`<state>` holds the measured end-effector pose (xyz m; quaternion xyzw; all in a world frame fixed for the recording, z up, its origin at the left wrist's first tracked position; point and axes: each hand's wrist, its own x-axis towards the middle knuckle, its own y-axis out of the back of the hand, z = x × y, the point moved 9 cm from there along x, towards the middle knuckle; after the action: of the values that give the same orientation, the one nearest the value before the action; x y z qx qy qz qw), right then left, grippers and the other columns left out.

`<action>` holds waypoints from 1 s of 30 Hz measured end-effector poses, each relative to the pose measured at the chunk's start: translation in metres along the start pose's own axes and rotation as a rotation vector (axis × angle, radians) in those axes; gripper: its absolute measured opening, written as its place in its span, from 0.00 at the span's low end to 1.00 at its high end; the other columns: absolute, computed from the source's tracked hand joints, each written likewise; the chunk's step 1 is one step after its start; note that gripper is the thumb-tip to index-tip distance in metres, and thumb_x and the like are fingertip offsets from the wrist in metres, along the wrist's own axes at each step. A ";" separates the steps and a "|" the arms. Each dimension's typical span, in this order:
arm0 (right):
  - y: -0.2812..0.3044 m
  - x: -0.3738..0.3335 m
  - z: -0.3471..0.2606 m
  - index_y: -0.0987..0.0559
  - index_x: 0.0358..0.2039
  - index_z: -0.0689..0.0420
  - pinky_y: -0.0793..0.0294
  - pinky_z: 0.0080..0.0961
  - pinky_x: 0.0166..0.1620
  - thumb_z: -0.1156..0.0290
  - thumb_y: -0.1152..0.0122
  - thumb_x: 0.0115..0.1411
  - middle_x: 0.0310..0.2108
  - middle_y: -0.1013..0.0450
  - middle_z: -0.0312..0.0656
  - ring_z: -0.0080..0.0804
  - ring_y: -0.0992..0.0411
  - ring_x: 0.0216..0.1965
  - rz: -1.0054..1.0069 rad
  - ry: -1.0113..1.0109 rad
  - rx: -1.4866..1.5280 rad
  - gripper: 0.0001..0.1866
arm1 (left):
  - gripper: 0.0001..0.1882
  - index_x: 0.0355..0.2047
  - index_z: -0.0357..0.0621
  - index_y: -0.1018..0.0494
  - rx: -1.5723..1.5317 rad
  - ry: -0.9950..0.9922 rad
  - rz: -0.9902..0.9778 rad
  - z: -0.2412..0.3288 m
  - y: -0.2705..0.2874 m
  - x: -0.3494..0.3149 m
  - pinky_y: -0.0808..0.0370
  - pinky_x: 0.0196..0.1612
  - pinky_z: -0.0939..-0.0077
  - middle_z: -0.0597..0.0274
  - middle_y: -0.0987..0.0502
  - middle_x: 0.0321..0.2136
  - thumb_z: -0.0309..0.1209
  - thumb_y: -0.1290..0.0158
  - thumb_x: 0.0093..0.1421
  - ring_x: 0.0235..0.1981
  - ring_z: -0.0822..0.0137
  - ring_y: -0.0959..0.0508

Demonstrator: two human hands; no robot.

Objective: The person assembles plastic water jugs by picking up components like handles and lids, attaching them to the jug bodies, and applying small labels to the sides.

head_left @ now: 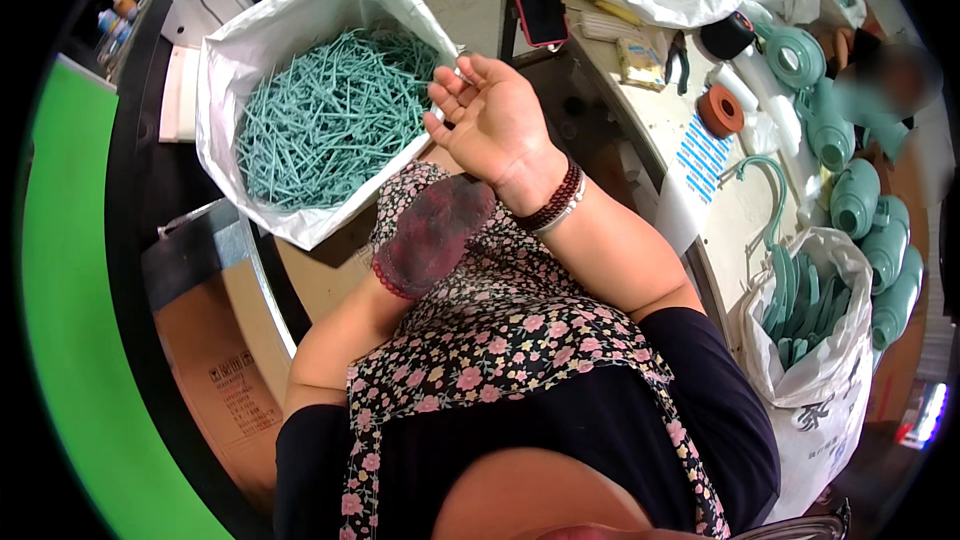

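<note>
My left hand (435, 237) wears a dark red, stained glove and lies over my floral apron, close to my right wrist. Its fingers do not show separately, so I cannot tell whether it grips anything. My right hand (492, 122) is bare, palm turned up, with the fingers apart and slightly curled and nothing in them. Dark beads and a pale bracelet (565, 208) circle that wrist. Just left of the right fingertips stands a large white sack (222, 105), open at the top. Many thin teal plastic sticks (330, 120) fill it in a tangled heap.
On the right-hand table (735, 260) lie a phone (538, 2), pliers (678, 62), a brown tape roll (721, 111) and several teal housings (855, 198). A white bag (830, 385) holds curved teal parts. Cardboard (215, 360) stands at lower left, beside a green surface (75, 320).
</note>
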<state>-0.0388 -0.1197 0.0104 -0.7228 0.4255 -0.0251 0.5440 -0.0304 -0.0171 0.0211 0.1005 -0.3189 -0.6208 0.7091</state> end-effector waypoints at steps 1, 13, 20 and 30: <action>-0.002 0.002 0.002 0.31 0.35 0.52 0.40 0.39 0.54 0.63 0.52 0.65 0.37 0.31 0.37 0.32 0.34 0.44 -0.003 0.001 0.012 0.07 | 0.12 0.43 0.36 0.28 -0.033 0.085 0.039 -0.006 0.002 -0.003 0.28 0.41 0.66 0.53 0.23 0.39 0.31 0.57 0.67 0.39 0.57 0.25; 0.001 0.034 0.036 0.32 0.37 0.52 0.39 0.39 0.54 0.58 0.53 0.65 0.40 0.32 0.38 0.32 0.35 0.44 0.101 0.038 0.053 0.11 | 0.17 0.44 0.41 0.25 -0.263 0.230 0.024 -0.041 -0.003 -0.007 0.27 0.45 0.70 0.57 0.22 0.40 0.38 0.42 0.58 0.42 0.63 0.22; -0.003 0.071 0.029 0.26 0.35 0.58 0.30 0.30 0.41 0.69 0.44 0.61 0.33 0.28 0.40 0.35 0.29 0.35 -0.089 0.702 -0.874 0.06 | 0.08 0.36 0.49 0.23 -0.014 -0.236 -0.153 -0.035 0.022 -0.051 0.27 0.44 0.63 0.60 0.22 0.34 0.37 0.46 0.60 0.39 0.58 0.23; 0.110 0.052 0.011 0.23 0.36 0.64 0.30 0.35 0.46 0.69 0.41 0.58 0.34 0.25 0.49 0.47 0.27 0.40 0.006 0.722 -2.039 0.11 | 0.18 0.49 0.44 0.26 0.328 0.914 0.693 -0.231 0.281 -0.320 0.31 0.55 0.69 0.51 0.25 0.49 0.39 0.54 0.64 0.52 0.55 0.26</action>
<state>-0.0652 -0.1494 -0.1052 -0.7838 0.3829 0.1308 -0.4712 0.3235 0.2858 -0.1115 0.3559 -0.0874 -0.1899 0.9108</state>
